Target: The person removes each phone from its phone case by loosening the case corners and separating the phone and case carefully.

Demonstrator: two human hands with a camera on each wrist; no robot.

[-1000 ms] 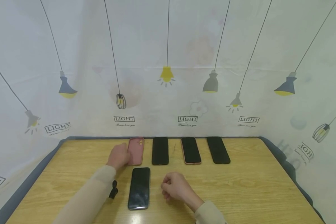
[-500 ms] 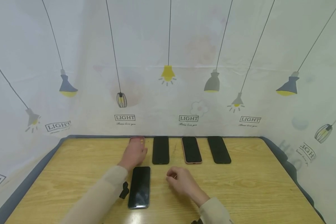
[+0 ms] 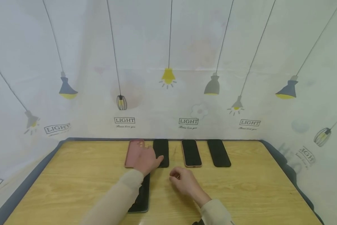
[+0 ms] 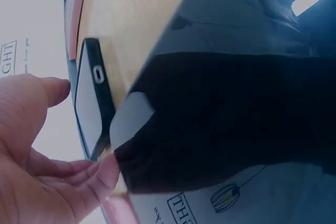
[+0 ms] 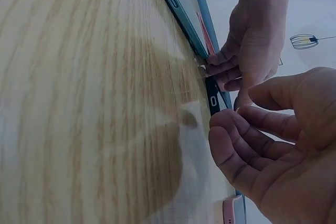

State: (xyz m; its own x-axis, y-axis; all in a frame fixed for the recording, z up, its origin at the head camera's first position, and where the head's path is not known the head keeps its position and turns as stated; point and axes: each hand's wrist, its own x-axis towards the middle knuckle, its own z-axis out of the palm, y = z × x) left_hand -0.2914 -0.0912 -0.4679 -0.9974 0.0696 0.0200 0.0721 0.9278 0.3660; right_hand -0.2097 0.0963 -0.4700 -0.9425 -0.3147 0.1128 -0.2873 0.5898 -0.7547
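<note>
My left hand (image 3: 147,159) is over the back row, between the pink phone case (image 3: 131,157) and a black-cased phone (image 3: 161,145). Its thumb stands apart from the fingers, and I see nothing between them. In the left wrist view, the fingers come close to the near end of the black-cased phone (image 4: 102,93). Below my left wrist lies another phone (image 3: 142,200), screen up, partly hidden by the sleeve. My right hand (image 3: 185,182) hovers low over the table with loosely bent fingers and holds nothing.
To the right in the back row are a phone in a pink case (image 3: 191,153) and another black phone (image 3: 219,153). The wooden table (image 3: 255,187) meets a white curtain (image 3: 157,103) printed with lamps, behind and at both sides.
My left hand has moved right from the pink case's left edge, across it, toward the black-cased phone. The pink case now sits slightly tilted. The right hand has shifted slightly right.
</note>
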